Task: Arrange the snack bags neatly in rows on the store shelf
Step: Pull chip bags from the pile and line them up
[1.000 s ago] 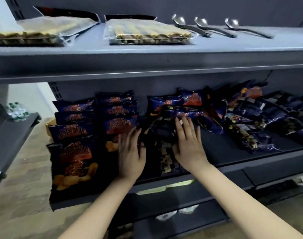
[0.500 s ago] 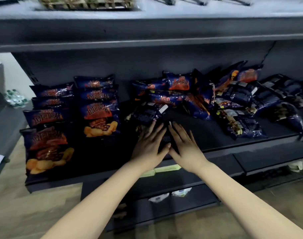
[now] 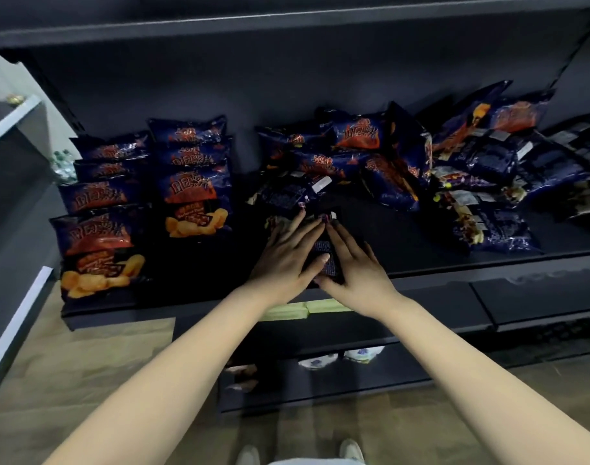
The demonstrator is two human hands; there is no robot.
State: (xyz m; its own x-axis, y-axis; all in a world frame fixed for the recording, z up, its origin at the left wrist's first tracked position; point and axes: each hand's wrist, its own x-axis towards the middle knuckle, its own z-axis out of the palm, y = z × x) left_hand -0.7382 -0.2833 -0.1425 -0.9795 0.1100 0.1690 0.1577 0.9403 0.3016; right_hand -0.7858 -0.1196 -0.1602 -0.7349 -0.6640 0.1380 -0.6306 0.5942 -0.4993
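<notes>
Dark blue snack bags lie on a dark store shelf (image 3: 421, 263). Two tidy rows stand at the left: an outer row (image 3: 95, 236) and an inner row (image 3: 193, 196). A loose heap of bags (image 3: 471, 182) covers the middle and right. Near the front edge lies one bag, back side up (image 3: 324, 260). My left hand (image 3: 283, 260) and my right hand (image 3: 354, 266) rest flat on it, fingers straight, side by side and almost touching. Most of that bag is hidden under my hands.
An upper shelf's edge (image 3: 287, 25) runs overhead. A lower shelf (image 3: 320, 380) below holds a few pale packets (image 3: 340, 357). Another shelf unit (image 3: 15, 203) stands at the left. Yellow-green price labels (image 3: 303, 308) sit on the shelf's front rail. My shoes (image 3: 300, 451) show on the wooden floor.
My hands have come together from either side of the bag onto its top near the front edge. My head has tipped downward, so the upper shelf's goods have left view.
</notes>
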